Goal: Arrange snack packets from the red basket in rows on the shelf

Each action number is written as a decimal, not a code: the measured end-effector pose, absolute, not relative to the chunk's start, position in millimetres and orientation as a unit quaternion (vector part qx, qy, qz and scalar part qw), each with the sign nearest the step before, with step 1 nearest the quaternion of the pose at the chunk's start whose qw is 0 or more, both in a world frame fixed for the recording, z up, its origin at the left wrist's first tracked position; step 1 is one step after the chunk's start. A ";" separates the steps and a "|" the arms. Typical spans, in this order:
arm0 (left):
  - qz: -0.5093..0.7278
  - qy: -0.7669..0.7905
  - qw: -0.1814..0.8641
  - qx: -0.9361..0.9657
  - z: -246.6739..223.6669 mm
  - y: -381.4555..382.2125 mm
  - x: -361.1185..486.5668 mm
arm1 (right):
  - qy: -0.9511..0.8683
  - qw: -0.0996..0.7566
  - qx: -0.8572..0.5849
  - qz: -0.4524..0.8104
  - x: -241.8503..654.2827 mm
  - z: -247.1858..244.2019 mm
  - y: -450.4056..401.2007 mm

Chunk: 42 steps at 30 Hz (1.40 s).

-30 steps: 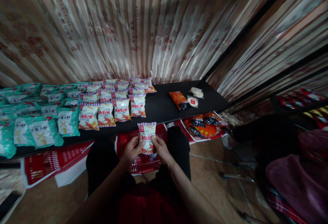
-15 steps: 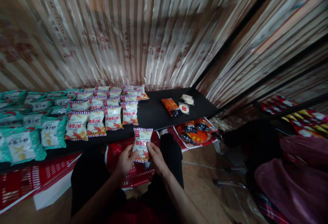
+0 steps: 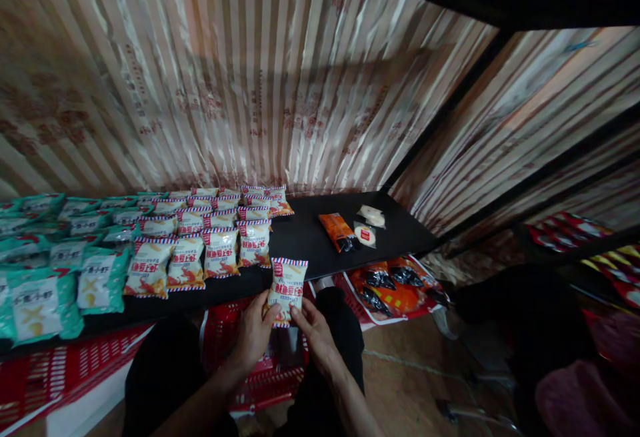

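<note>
Between my two hands is a small white and orange snack bag [image 3: 287, 290] with red lettering and striped ends. My left hand [image 3: 255, 330] grips its lower left side, thumb across the front. On the lower right side, my right hand [image 3: 316, 332] pinches it. The bag is upright, just in front of the black shelf's [image 3: 295, 245] near edge. Matching snack bags [image 3: 220, 250] stand in rows on the shelf, up and to the left of my hands. Farther left are rows of teal snack bags [image 3: 40, 307].
An orange packet [image 3: 339, 232] and round white items in clear wrap [image 3: 366, 234] lie on the shelf's right part. Below are a red basket [image 3: 270, 384] between my knees and another with orange packets [image 3: 395, 284]. Another person's dark-clothed leg [image 3: 500, 310] is at right.
The camera view has tilted, so the shelf and bags appear lower. The held snack bag has shifted slightly right and down in view, still between both hands.
</note>
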<state>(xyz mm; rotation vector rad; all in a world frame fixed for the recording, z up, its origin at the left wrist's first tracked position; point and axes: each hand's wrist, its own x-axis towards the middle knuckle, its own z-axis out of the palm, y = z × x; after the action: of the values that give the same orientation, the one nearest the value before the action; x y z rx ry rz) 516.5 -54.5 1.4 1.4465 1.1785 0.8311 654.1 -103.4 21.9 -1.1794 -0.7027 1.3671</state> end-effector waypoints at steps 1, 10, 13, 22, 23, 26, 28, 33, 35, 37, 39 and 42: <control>0.346 0.493 0.517 0.608 2.2 -52.0 519.3 | -0.303 0.568 -0.505 0.575 655.8 21.5 -101.1; 0.302 0.531 0.440 0.658 11.0 -32.3 540.7 | -0.342 0.568 -0.573 0.482 676.3 22.6 -73.8; 0.295 0.549 0.387 0.679 15.2 -28.1 546.6 | -0.352 0.558 -0.590 0.465 682.5 21.1 -67.1; 0.358 0.553 0.282 0.698 12.9 -14.7 572.3 | -0.365 0.557 -0.608 0.432 701.9 8.8 -36.6; 0.355 0.552 0.288 0.697 12.4 -13.1 574.8 | -0.366 0.559 -0.610 0.428 703.9 8.1 -32.6; 0.339 0.556 0.299 0.698 14.6 -7.1 580.7 | -0.376 0.555 -0.613 0.418 709.4 7.9 -20.9; 0.322 0.561 0.303 0.700 19.1 -1.6 583.8 | -0.393 0.550 -0.611 0.412 712.7 8.6 -13.5; 0.270 0.575 0.311 0.707 33.5 16.0 589.6 | -0.448 0.519 -0.621 0.379 720.1 9.0 2.1; 0.259 0.583 0.306 0.707 37.2 23.2 592.0 | -0.466 0.505 -0.627 0.367 723.0 7.2 7.5; 0.252 0.589 0.297 0.709 38.8 29.6 595.0 | -0.478 0.493 -0.642 0.340 726.0 4.1 13.3; 0.244 0.597 0.288 0.708 39.0 35.4 598.5 | -0.482 0.481 -0.667 0.302 729.1 0.8 19.9; 0.229 0.608 0.293 0.701 39.0 42.7 604.8 | -0.487 0.463 -0.691 0.266 732.8 -2.1 30.8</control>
<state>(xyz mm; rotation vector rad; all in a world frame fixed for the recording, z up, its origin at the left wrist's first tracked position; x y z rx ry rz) 604.8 42.7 39.0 1.8670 1.6198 0.6101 732.8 30.8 -2.1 -1.6981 -1.1959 0.6548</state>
